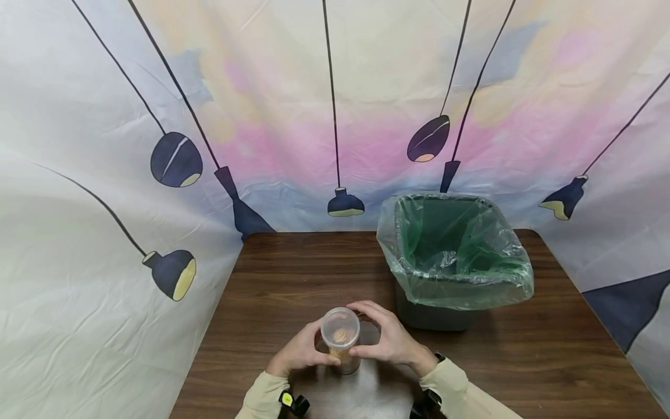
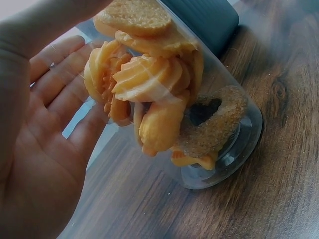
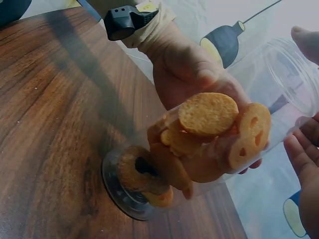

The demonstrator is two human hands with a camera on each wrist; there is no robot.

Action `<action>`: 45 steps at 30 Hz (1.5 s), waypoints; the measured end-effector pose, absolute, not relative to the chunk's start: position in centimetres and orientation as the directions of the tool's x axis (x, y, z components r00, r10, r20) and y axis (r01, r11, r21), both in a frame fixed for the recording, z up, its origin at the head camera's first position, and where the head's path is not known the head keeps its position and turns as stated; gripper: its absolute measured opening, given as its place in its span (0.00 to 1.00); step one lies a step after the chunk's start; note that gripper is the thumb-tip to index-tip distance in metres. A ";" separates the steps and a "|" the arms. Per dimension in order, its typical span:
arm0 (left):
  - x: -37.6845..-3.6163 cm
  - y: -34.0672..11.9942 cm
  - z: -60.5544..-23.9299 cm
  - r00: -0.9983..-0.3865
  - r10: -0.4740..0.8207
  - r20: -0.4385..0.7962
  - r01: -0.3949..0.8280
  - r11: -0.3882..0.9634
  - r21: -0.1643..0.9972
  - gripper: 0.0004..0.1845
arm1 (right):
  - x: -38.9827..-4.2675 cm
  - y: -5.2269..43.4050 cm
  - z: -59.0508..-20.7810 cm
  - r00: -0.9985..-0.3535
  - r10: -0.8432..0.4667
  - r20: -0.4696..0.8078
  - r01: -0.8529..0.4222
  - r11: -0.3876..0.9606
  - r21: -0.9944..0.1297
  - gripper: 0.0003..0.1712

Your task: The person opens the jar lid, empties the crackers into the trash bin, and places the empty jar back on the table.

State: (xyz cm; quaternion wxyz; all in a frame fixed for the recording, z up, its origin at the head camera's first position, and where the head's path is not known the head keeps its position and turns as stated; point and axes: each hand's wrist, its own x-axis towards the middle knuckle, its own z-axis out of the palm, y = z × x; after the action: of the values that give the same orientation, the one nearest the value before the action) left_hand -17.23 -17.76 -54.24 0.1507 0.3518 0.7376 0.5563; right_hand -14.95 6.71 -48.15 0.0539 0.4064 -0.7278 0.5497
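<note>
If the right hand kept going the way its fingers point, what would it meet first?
The right hand points left across the table, so it would likely meet the clear cookie jar first; its fingertips already look to be on it, near the lid.

A clear plastic jar (image 1: pixel 341 340) stands upright on the desk (image 1: pixel 523 361), near the front edge, a bit left of the middle. Its lid is on. Inside are golden cookies (image 2: pixel 149 84) and one brown ring cookie (image 2: pixel 212 122).

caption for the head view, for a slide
Both hands hold a clear jar of cookies on a wooden table beside a lined bin.
</note>
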 end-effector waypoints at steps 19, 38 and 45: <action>-17.9 -17.9 -56.9 -0.719 0.668 0.191 0.377 0.143 0.915 0.43 | -14.2 5.7 -48.4 -0.682 -0.434 0.588 -0.698 0.147 -0.701 0.42; -18.0 -18.0 -56.9 -0.704 0.685 0.188 0.358 0.113 0.927 0.43 | -14.3 5.0 -49.0 -0.708 -0.380 0.595 -0.690 0.196 -0.696 0.41; -18.2 -18.1 -57.0 -0.703 0.681 0.204 0.371 0.107 0.922 0.43 | -15.5 4.6 -52.2 -0.725 -0.343 0.598 -0.680 0.217 -0.700 0.44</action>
State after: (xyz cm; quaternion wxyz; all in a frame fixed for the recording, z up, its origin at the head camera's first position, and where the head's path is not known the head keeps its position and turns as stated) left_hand -18.20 -18.08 -57.05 0.1375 0.3597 0.7311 0.5632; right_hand -15.48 4.65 -52.19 0.1595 0.3351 -0.7636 0.5283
